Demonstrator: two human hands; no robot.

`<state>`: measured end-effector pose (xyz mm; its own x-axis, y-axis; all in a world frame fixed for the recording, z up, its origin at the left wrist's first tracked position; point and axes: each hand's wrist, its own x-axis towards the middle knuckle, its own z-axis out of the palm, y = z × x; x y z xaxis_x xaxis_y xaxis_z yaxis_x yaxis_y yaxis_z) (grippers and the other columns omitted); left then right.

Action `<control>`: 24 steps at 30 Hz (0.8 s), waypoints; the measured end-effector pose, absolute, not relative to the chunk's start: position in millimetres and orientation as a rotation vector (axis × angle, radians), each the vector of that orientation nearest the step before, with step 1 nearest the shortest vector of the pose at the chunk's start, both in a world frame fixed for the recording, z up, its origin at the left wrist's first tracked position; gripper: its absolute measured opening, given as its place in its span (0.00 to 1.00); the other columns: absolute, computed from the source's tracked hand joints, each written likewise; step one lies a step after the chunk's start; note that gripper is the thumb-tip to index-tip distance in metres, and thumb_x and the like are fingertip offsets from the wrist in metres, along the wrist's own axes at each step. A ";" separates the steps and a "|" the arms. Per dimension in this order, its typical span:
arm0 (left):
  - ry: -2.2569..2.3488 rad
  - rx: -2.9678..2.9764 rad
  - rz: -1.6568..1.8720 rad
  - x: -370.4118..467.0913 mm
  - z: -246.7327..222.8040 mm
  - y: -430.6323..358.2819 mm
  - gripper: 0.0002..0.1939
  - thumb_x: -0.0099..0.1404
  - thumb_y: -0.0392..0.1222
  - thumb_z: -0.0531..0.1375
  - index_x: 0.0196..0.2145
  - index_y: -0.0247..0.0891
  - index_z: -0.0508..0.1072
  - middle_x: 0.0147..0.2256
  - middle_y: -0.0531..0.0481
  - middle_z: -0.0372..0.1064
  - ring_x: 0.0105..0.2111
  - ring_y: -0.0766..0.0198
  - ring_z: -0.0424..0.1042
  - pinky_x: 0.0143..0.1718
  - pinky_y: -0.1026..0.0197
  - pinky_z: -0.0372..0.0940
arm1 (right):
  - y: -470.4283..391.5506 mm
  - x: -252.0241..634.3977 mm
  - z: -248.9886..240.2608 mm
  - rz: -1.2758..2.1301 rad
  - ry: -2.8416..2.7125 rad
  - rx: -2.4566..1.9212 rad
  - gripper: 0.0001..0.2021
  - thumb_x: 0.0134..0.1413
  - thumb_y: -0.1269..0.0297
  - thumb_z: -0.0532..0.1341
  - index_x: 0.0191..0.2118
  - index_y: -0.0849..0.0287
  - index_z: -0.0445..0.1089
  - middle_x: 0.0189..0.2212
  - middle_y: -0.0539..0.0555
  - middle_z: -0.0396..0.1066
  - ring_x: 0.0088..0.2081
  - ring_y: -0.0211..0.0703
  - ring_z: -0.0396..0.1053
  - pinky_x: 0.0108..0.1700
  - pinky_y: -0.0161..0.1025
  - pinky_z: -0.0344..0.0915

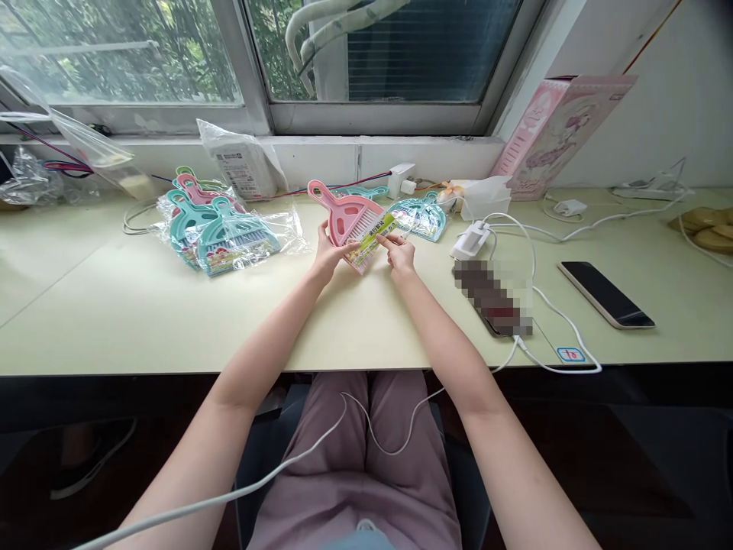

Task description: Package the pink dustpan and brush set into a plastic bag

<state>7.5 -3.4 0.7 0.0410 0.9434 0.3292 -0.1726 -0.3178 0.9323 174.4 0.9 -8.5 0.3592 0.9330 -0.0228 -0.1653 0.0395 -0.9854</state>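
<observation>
My left hand (330,253) is closed on the lower left side of a small pink dustpan (347,215), which it holds tilted above the table. A brush with pale bristles lies against the dustpan's face. Across the set runs a yellow-green printed label card (375,233). The fingers of my right hand (399,250) pinch the right edge of that card. Just beyond, on the right, lies a turquoise dustpan set (421,218). Left of my hands is a pile of turquoise dustpan sets (234,237) in clear bags, with pink and green ones behind.
A white packet (243,164) leans under the window. Right of my hands are a white charger (470,240), a phone with a blurred screen (492,298), and a dark phone (607,294). A pink box (564,137) stands at the back right. White cables (566,328) cross the table edge.
</observation>
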 end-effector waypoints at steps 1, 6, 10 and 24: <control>0.853 1.373 1.459 7.9 0.9 -3.7 0.53 0.42 0.45 0.74 0.60 0.47 0.50 0.54 0.43 0.66 0.57 0.46 0.64 0.56 0.44 0.63 | 0.9 173.7 -8.8 0.997 -0.800 -1.240 0.21 0.34 0.56 0.73 0.35 0.62 0.74 0.28 0.51 0.72 0.26 0.33 0.61 0.22 0.31 0.53; 0.823 1.433 1.441 9.4 1.1 -3.9 0.55 0.41 0.46 0.73 0.61 0.45 0.49 0.55 0.41 0.64 0.58 0.45 0.63 0.57 0.43 0.60 | -2.3 172.4 -6.4 1.000 -0.751 -1.262 0.21 0.33 0.58 0.72 0.37 0.63 0.76 0.33 0.54 0.75 0.30 0.38 0.65 0.25 0.33 0.56; 0.784 1.468 1.472 8.0 -0.3 0.0 0.59 0.40 0.48 0.74 0.63 0.47 0.46 0.57 0.41 0.61 0.60 0.47 0.61 0.60 0.45 0.57 | -4.9 172.4 -5.5 0.968 -0.770 -1.274 0.20 0.33 0.60 0.71 0.36 0.63 0.76 0.34 0.55 0.76 0.31 0.39 0.67 0.25 0.34 0.56; 0.825 1.488 1.471 14.8 2.9 -5.9 0.61 0.38 0.45 0.75 0.64 0.48 0.47 0.57 0.43 0.61 0.60 0.48 0.60 0.61 0.47 0.56 | -8.6 172.4 -2.8 0.946 -0.707 -1.259 0.18 0.36 0.64 0.71 0.38 0.62 0.74 0.33 0.53 0.75 0.29 0.35 0.66 0.23 0.30 0.56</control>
